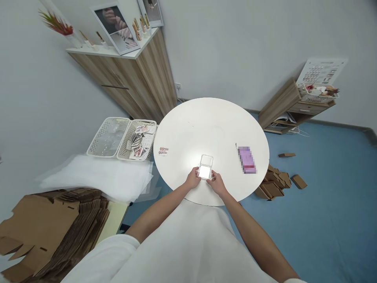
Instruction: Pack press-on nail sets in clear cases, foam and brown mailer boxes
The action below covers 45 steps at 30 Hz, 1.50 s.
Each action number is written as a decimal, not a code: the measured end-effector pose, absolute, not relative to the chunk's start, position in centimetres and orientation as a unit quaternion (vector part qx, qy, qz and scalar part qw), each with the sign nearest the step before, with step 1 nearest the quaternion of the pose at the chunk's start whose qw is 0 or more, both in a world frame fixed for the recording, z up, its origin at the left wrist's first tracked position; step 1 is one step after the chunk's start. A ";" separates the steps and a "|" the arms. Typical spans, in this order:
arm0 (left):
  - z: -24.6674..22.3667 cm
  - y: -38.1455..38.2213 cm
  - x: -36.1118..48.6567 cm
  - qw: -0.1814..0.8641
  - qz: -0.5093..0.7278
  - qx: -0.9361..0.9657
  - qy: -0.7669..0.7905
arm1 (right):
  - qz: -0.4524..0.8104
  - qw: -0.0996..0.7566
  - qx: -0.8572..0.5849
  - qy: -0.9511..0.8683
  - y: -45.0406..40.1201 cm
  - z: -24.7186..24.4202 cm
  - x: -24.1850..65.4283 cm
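Observation:
A small clear plastic case [206, 160] with its lid raised is at the near side of the round white table [212, 118]. A bright white sheet or insert lies in its lower half. My left hand [193, 178] grips the case at its left edge, fingers closed against the side. At the lower right corner, my right hand [216, 183] holds it too. To the left lies a small card with rows of reddish press-on nails [163, 151]. On the right side of the table is a purple item [247, 160], blurred by pixelation.
Left of the table stand a white basket of clear plastic pieces [108, 135] and a basket of printed cards [138, 143]. Translucent sheets [108, 177] and flattened cardboard boxes [59, 228] lie nearer me. Small folded cardboard boxes [273, 182] are on the blue floor at right.

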<state>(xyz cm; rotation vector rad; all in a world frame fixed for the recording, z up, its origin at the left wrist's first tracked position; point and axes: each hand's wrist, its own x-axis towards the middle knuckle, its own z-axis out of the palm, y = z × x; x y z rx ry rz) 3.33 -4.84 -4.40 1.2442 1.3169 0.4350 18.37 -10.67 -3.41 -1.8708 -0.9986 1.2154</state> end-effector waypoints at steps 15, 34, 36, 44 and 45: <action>-4.8 -4.3 5.7 0.528 0.155 0.570 0.610 | 0.479 0.327 -0.698 -0.420 -9.4 -6.1 20.3; -2.2 -7.1 -10.9 0.398 0.166 0.638 0.639 | 0.451 0.332 -0.625 -0.544 -6.9 -1.0 10.3; -2.4 -6.6 -15.0 0.326 0.160 0.640 0.677 | 0.498 0.281 -0.582 -0.578 -5.0 -0.9 6.7; -4.3 -4.2 -28.2 0.190 0.139 0.506 0.830 | 0.650 0.158 -0.464 -0.580 0.7 -2.6 -10.0; -4.5 -3.8 -29.2 0.193 0.145 0.494 0.835 | 0.666 0.153 -0.453 -0.573 1.3 -2.7 -11.9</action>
